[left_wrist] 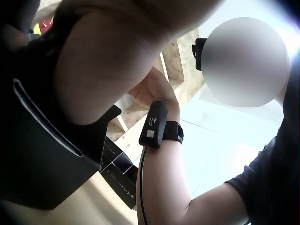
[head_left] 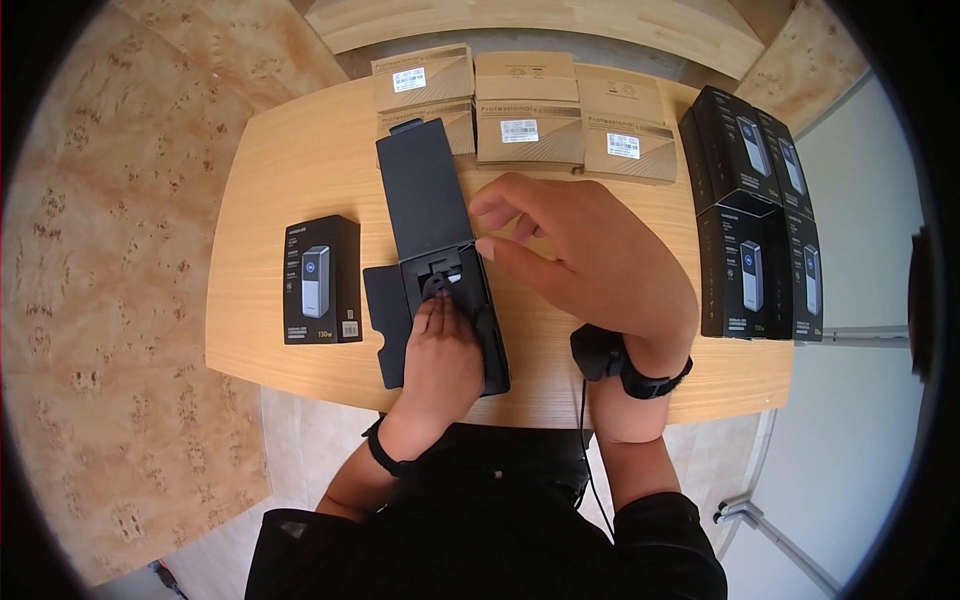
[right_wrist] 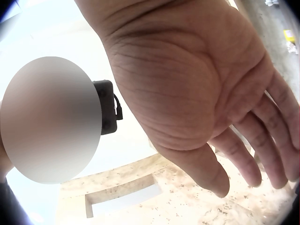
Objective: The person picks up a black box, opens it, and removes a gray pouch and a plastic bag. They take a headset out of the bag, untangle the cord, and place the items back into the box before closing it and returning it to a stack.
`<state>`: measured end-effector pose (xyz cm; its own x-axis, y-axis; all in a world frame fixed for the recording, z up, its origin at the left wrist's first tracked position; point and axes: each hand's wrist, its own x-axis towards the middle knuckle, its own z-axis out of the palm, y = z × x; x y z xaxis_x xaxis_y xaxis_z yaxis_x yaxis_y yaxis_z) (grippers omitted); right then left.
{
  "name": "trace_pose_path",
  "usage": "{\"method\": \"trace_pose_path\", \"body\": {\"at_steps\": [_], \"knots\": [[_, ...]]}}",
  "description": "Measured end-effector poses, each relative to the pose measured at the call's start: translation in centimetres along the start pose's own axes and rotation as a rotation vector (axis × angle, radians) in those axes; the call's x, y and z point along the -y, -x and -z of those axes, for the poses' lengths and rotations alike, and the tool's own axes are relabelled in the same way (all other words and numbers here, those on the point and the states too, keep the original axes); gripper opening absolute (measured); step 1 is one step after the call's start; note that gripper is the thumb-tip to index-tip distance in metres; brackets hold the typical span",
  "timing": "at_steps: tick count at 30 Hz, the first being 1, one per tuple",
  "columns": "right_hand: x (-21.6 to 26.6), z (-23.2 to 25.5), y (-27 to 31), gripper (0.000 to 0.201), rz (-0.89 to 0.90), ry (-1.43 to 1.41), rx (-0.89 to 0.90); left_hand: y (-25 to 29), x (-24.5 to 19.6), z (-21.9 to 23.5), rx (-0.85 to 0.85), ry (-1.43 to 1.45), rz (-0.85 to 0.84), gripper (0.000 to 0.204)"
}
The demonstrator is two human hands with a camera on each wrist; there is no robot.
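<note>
An open black box (head_left: 420, 190) lies on the table in the head view, its long lid flap spread toward the back and a side flap folded out left. The left hand (head_left: 440, 360) reaches into it, fingertips on a dark item (head_left: 437, 284) inside; whether they grip it is hidden. In the left wrist view the left hand (left_wrist: 108, 61) looms close above the black box (left_wrist: 47, 154). Just right of the lid flap, the right hand (head_left: 560, 235) hovers with relaxed, slightly bent fingers, holding nothing. The right wrist view shows the right hand's palm (right_wrist: 178, 84) bare.
A closed black power bank box (head_left: 320, 280) stands at the left. Several brown cartons (head_left: 528, 140) line the back edge. Several black boxes (head_left: 750, 270) are stacked at the right. A cable (head_left: 590, 450) hangs from the right wrist camera.
</note>
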<state>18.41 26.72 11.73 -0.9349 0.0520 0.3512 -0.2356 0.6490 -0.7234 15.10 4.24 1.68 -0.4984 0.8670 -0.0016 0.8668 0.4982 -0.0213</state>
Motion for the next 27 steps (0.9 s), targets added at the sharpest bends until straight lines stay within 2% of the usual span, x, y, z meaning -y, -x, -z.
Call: {"method": "trace_pose_path", "body": {"at_steps": [4,7,10,11,12,14,15,18,19,22,27], "knots": [[0.5,0.6,-0.2,0.027,-0.050,0.019,0.051,-0.7,1.3,2.0,0.090,0.196,-0.034,0.042],[0.5,0.4,-0.2,0.027,-0.031,-0.013,0.037,-0.1,3.0,1.7,-0.063,0.420,-0.081,0.033],[0.1,0.5,-0.1,0.026,0.013,-0.018,-0.013,0.9,4.3,3.9,-0.012,0.949,0.101,0.027],[0.1,0.4,0.0,0.026,0.020,-0.014,-0.023,1.0,5.3,3.9,-0.109,0.911,0.055,0.029],[0.0,0.4,0.2,0.026,0.014,-0.013,-0.027,1.0,5.9,4.2,-0.177,0.899,0.085,0.031],[0.0,0.5,0.2,0.026,0.012,-0.008,-0.033,0.8,6.5,4.6,-0.210,1.010,0.224,0.031],[0.0,0.5,0.1,0.026,0.012,-0.011,-0.032,0.7,7.0,4.7,-0.221,0.955,0.233,0.028],[-0.1,0.5,0.2,0.025,0.015,-0.011,-0.037,0.1,7.9,5.1,-0.209,0.662,0.007,0.025],[-0.2,0.5,0.2,0.025,0.019,-0.008,-0.041,-0.1,8.4,4.9,-0.179,0.575,-0.077,0.030],[0.0,0.6,0.2,0.025,0.010,0.003,-0.036,-0.4,7.9,5.0,-0.079,0.440,-0.149,0.038],[0.1,0.8,0.1,0.025,-0.004,0.004,-0.035,-1.1,7.4,4.3,-0.012,0.357,-0.141,0.046]]}}
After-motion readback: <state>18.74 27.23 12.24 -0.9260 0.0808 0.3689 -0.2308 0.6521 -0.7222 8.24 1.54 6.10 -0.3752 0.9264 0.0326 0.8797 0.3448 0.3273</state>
